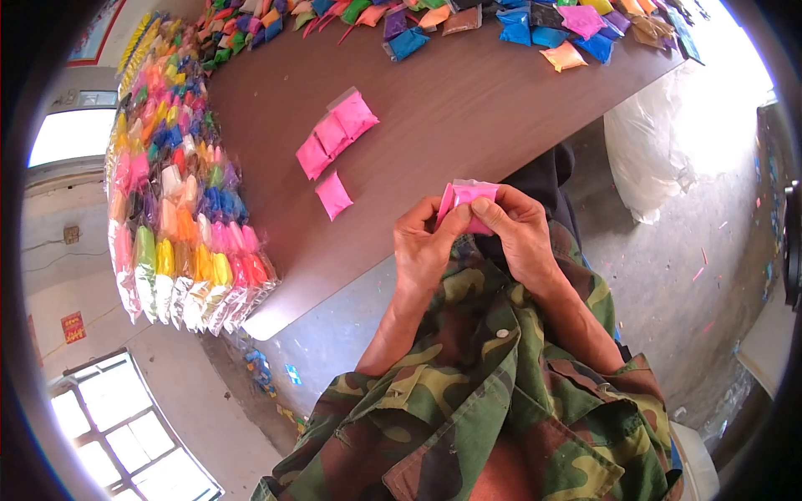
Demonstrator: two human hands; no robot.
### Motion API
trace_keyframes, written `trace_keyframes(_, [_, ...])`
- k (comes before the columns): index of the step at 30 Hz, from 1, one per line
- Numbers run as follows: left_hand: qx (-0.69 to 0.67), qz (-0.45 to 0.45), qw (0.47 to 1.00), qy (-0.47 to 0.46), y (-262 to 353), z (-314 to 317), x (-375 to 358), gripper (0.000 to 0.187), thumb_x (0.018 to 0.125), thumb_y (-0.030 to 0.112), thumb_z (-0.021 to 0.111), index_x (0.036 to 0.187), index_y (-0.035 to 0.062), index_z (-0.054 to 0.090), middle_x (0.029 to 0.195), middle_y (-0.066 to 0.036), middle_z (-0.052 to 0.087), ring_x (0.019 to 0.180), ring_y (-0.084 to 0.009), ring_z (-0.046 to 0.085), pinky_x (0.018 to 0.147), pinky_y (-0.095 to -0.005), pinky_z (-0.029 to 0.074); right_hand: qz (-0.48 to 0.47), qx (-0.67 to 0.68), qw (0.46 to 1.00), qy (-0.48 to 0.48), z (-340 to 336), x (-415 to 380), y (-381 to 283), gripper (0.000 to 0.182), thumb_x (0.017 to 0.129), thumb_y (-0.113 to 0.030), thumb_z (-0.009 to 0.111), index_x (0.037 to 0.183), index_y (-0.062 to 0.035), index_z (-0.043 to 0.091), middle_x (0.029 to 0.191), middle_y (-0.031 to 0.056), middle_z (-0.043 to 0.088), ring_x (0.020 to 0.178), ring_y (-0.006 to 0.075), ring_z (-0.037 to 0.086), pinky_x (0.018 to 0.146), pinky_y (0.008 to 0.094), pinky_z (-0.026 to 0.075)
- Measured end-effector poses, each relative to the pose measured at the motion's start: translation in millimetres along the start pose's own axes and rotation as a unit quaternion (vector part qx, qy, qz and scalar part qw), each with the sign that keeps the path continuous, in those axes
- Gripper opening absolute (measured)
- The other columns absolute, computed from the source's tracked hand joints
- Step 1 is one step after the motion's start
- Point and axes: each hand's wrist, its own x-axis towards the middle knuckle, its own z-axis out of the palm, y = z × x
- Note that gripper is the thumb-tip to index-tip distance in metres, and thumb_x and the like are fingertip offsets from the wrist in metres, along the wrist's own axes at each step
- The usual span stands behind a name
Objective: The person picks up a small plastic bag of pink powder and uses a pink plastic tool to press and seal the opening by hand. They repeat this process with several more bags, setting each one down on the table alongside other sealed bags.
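Observation:
Pink packets (476,194) in clear plastic are pinched between my two hands, just off the table's near edge. My left hand (424,238) grips their left side, its thumb pressed on the front. On the right side, my right hand (520,230) closes round them with the thumb on top. Exactly how many packets I hold is hidden by my fingers. Farther out on the brown table (401,125) lies a joined strip of pink packets (337,134). A single pink packet (334,196) rests just below that strip, apart from it.
Bagged bundles of many colours (180,225) are stacked along the table's left side. Loose coloured packets (576,25) heap along the far edge. A large white plastic bag (647,142) stands on the floor at right. Small scraps lie on the floor (660,284).

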Motion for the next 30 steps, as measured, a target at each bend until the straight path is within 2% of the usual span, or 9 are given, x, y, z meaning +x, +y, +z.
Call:
trace_keyframes(2, [0.0,0.015,1.0,-0.007,-6,-4,2,0.017,0.101,0.013,0.077,0.108,-0.0025,0.075,0.089,0.002,0.071,0.079,-0.0049,0.061,0.072,-0.0224,0.049,0.028,0.0,1.0,0.009,3,-2,-3,0.029,0.105,-0.017,0.071,0.126,0.003,0.072,0.107,0.003,0.075,0.098,0.0081,0.068,0.088,0.0249,0.056])
trace_keyframes(5, [0.013,0.024,1.0,-0.013,-9,-7,4,0.017,0.1,0.013,0.077,0.109,-0.002,0.075,0.089,0.002,0.071,0.078,-0.0048,0.06,0.07,-0.0219,0.048,0.061,-0.071,0.996,0.013,-3,-1,-6,0.03,0.105,-0.018,0.071,0.126,0.0031,0.072,0.106,0.0025,0.075,0.098,0.0077,0.068,0.088,0.0245,0.056])
trace_keyframes(8, [0.016,0.004,1.0,-0.007,3,-2,3,0.018,0.1,0.014,0.078,0.109,-0.0015,0.075,0.088,0.002,0.07,0.076,-0.0039,0.059,0.067,-0.0209,0.046,0.026,-0.024,0.999,-0.012,-2,0,-7,0.028,0.106,-0.017,0.071,0.124,0.0032,0.072,0.106,0.0028,0.075,0.097,0.0074,0.067,0.087,0.0244,0.055])
trace_keyframes(11, [-0.005,-0.029,1.0,0.006,9,3,0,0.02,0.1,0.016,0.078,0.11,-0.0016,0.075,0.087,0.002,0.069,0.073,-0.0027,0.057,0.064,-0.0202,0.044,-0.007,-0.034,0.999,-0.015,-3,3,-6,0.026,0.106,-0.016,0.07,0.123,0.0036,0.074,0.107,0.0032,0.076,0.097,0.0071,0.067,0.087,0.0243,0.056])
trace_keyframes(16, [-0.011,-0.043,0.999,0.007,10,1,1,0.018,0.101,0.015,0.076,0.107,-0.0016,0.074,0.082,0.005,0.066,0.067,-0.0015,0.052,0.059,-0.0202,0.039,-0.001,-0.044,0.999,-0.021,-3,3,-2,0.026,0.106,-0.016,0.07,0.122,0.0037,0.074,0.106,0.003,0.076,0.095,0.0068,0.067,0.084,0.0237,0.055])
trace_keyframes(19, [0.0,0.006,1.0,0.02,-4,-5,6,0.017,0.102,0.016,0.075,0.105,-0.0012,0.074,0.081,0.005,0.065,0.068,-0.0018,0.053,0.06,-0.0205,0.04,0.022,-0.074,0.997,-0.022,-3,2,-1,0.028,0.106,-0.018,0.071,0.124,0.0025,0.074,0.105,0.002,0.075,0.091,0.0059,0.066,0.08,0.0228,0.054])
trace_keyframes(23, [0.037,0.001,0.999,0.025,2,-9,6,0.018,0.101,0.016,0.076,0.103,-0.0017,0.076,0.084,0.003,0.07,0.075,-0.0022,0.056,0.065,-0.0216,0.044,0.083,-0.134,0.987,-0.023,1,-1,-13,0.03,0.105,-0.022,0.072,0.125,0.0003,0.074,0.103,0.0009,0.075,0.087,0.0044,0.064,0.073,0.0219,0.052])
trace_keyframes(26, [0.048,-0.007,0.998,0.04,12,1,4,0.022,0.101,0.018,0.077,0.106,-0.0032,0.075,0.085,0.002,0.07,0.075,-0.0029,0.057,0.065,-0.0218,0.045,0.034,-0.076,0.996,-0.02,-2,2,-7,0.031,0.105,-0.025,0.073,0.124,-0.001,0.074,0.102,0.0003,0.075,0.086,0.0041,0.064,0.072,0.0222,0.052])
trace_keyframes(30, [0.068,0.002,0.998,0.013,11,4,-5,0.024,0.101,0.018,0.078,0.11,-0.0039,0.073,0.09,0.0,0.072,0.077,-0.004,0.059,0.066,-0.0216,0.046,0.024,-0.064,0.997,0.023,0,3,-10,0.032,0.105,-0.027,0.074,0.123,-0.0009,0.074,0.101,-0.0002,0.075,0.085,0.0046,0.064,0.071,0.0229,0.052])
